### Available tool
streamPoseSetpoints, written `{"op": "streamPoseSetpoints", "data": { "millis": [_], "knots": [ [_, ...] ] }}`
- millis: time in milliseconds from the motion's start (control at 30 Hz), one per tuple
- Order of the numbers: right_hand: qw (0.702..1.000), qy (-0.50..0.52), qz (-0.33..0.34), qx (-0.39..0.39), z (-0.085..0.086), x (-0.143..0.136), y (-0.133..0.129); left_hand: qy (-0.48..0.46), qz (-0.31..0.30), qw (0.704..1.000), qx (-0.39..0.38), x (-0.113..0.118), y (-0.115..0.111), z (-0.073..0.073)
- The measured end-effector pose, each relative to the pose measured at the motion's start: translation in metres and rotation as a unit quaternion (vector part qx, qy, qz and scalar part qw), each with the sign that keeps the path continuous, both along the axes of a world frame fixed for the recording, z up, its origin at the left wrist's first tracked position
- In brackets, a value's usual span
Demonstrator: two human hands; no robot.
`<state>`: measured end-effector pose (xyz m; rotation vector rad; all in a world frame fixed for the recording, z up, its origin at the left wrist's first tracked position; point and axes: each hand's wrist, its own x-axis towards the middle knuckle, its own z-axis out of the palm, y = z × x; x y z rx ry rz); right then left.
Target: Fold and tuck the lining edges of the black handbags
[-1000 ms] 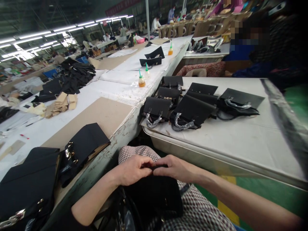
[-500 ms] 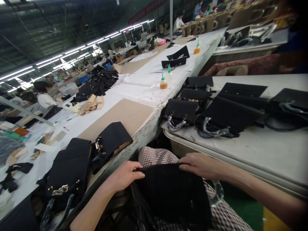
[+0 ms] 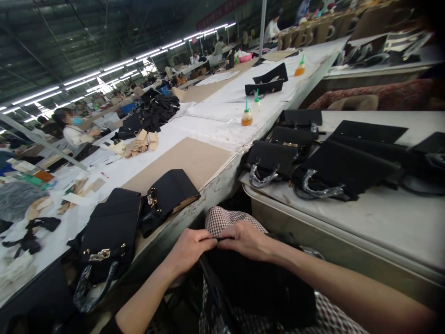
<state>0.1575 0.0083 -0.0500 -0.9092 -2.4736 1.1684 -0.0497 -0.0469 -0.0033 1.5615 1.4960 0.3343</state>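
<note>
The right hand (image 3: 246, 240) has come leftward along the top edge of the black bag (image 3: 267, 280), from well apart to just beside the left hand (image 3: 192, 246). At left, two finished-looking bags (image 3: 109, 220) (image 3: 174, 189) lie near the edge of the long tabletop (image 3: 208, 111); a careless swing of the left forearm might knock one off. Next, the left fingers pinch the bag's rim between thumb and forefinger. The black bag lies in the lap, over checked cloth (image 3: 231, 220); with both grips bunched at one end of its rim, the other end could sag, or the whole bag slide off the knees if they loosen. The right fingers pinch the same rim, their tips partly hidden. Further right, more bags (image 3: 273, 160) overlap on a second tabletop (image 3: 385, 227), where rubbing could scuff their faces. As for materials, the left bags look smooth, dark and stiff, with shiny gold metal clasps and a looped handle (image 3: 83, 297) in crinkled clear film. The lap bag is matt and boxy, its rim a thin folded strip; the cloth is soft and rumpled. The right-hand bags are flat-sided, some with arched, film-wrapped handles.
</note>
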Motion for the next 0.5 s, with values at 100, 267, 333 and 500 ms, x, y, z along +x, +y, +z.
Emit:
{"op": "streamPoseSetpoints", "data": {
  "millis": [100,267,333,500],
  "knots": [
    [0.998,0.020,0.034,-0.057,0.001,0.006,0.007,-0.019,0.011,1.000,-0.018,0.003,0.002,-0.005],
    [0.991,0.030,0.100,-0.083,0.014,0.000,0.016,-0.022,0.038,0.998,0.037,0.018,0.010,-0.001],
    [0.990,0.040,0.093,-0.098,0.018,-0.001,0.018,-0.034,0.064,0.995,0.071,0.024,0.013,0.003],
    [0.956,0.140,-0.043,-0.253,0.022,0.043,0.042,-0.131,0.172,0.962,0.167,0.020,0.009,0.016]
  ]
}}
